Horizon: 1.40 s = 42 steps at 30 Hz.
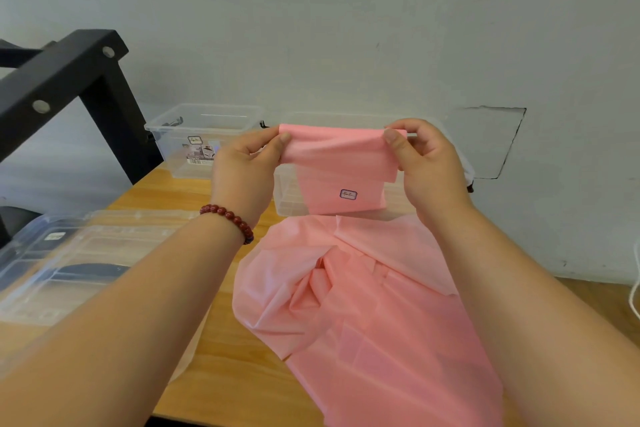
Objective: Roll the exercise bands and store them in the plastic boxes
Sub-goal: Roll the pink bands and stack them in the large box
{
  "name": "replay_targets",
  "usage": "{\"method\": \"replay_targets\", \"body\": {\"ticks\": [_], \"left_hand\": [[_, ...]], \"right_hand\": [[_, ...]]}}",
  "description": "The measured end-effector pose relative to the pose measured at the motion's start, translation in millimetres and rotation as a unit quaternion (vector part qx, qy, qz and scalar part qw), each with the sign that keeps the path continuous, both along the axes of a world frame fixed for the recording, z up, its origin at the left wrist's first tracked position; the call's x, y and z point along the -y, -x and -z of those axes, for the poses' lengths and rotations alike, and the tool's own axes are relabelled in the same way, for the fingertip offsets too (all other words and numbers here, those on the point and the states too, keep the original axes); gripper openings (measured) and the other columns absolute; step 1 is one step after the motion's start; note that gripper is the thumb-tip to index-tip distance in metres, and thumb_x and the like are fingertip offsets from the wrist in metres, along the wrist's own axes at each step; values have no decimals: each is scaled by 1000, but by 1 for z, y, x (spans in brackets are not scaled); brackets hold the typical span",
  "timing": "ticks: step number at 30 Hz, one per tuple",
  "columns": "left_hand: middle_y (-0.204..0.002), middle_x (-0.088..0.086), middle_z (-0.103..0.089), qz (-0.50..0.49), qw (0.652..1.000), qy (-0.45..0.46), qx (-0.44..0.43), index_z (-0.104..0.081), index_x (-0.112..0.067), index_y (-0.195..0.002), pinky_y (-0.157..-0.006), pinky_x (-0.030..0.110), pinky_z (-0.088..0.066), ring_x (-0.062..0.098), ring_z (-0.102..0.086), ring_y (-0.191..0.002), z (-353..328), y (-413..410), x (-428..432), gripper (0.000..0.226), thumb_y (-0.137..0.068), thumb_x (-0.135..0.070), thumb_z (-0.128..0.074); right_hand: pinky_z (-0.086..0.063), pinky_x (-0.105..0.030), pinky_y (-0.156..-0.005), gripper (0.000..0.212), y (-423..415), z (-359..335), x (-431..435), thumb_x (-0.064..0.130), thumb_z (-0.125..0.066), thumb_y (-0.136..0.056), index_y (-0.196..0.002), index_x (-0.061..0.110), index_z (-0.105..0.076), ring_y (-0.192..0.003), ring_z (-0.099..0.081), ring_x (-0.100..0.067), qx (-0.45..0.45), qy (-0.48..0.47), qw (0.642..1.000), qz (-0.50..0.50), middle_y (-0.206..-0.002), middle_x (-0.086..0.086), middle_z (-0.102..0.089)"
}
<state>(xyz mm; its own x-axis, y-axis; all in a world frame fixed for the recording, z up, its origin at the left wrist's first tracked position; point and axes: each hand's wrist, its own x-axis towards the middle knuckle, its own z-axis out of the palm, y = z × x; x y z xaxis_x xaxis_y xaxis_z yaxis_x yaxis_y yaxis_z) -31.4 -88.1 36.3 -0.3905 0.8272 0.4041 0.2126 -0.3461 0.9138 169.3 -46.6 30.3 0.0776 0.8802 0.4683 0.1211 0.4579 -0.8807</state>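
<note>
With the fingers of my left hand and right hand I pinch the top corners of the pink exercise band, held up before a far clear box (its loose length lies heaped on the bench near me).

Head-worn camera looks forward and down, close over left hand and right hand, toward the wall.

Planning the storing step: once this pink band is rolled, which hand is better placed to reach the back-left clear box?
Left, probably. The left hand pinches the pink band right beside that clear box; the right hand holds the band's far corner, farther from it.
</note>
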Motion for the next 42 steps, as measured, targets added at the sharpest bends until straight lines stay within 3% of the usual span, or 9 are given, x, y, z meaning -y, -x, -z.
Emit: {"method": "replay_targets", "body": {"ticks": [8,12,17,21,26,31,34,37,42], "left_hand": [[-85,-4,-72,-7,1000,16,13,-69,-27,-97,-88,37,-55,12,-67,-85,2,-7,0,8,-92,-23,-64],[-84,-1,-67,16,999,7,40,-64,-21,-111,-81,25,-55,6,-64,-78,3,-9,1,18,-94,-17,-62],[-86,-2,-67,-2,999,11,35,-65,-27,-99,-82,29,-57,7,-64,-76,0,-10,2,9,-96,-22,-57],[-92,-4,-68,28,999,20,38,-66,-29,-101,-92,35,-54,12,-65,-89,-1,-7,2,9,-95,-26,-60],[-81,-10,-63,44,999,25,16,-66,-26,-111,-91,27,-53,3,-60,-80,4,-5,2,24,-89,-20,-69],[-99,7,-67,47,998,31,18,-66,-28,-113,-99,46,-49,15,-59,-91,6,-7,1,24,-91,-20,-67],[-110,12,-69,46,998,41,-14,-66,-21,-120,-98,46,-50,21,-64,-99,7,-5,1,29,-91,-23,-66],[-107,1,-72,38,998,38,-13,-68,-19,-119,-97,42,-52,20,-66,-105,7,-3,1,28,-91,-24,-67],[-110,3,-70,25,999,27,-8,-71,-31,-100,-95,37,-53,11,-68,-96,5,-3,1,12,-91,-26,-66]], "right_hand": [[-44,-17,-68,11,-2,-3,0,31,-60,-94,-84,26,-62,-60,-52,4,-41,4,999,25,-69,13,-57],[-42,-15,-66,9,-4,-2,3,29,-60,-95,-87,30,-64,-62,-53,-1,-47,-1,999,20,-68,9,-58],[-48,-13,-73,13,-6,-1,5,19,-64,-92,-102,27,-65,-73,-61,0,-47,25,997,-47,-81,9,-65],[-46,-12,-71,9,-6,-1,6,12,-64,-91,-95,19,-67,-70,-60,3,-50,21,998,-44,-79,10,-65],[-42,-8,-65,7,-6,-4,7,15,-65,-91,-85,17,-65,-61,-54,8,-46,23,998,-19,-70,15,-60],[-42,-10,-65,3,-4,-5,7,18,-62,-93,-90,17,-63,-61,-53,7,-45,10,999,-8,-72,13,-58],[-41,-11,-65,6,-6,-5,8,21,-62,-94,-96,27,-62,-65,-55,1,-43,4,999,-8,-71,8,-54],[-43,-17,-68,8,-7,-3,7,22,-61,-94,-93,30,-64,-66,-51,-3,-26,-1,1000,-14,-71,6,-51],[-50,-39,-91,9,-8,-2,5,20,-63,-92,-95,28,-68,-81,-57,-11,-53,38,996,-54,-82,7,-60]]}}
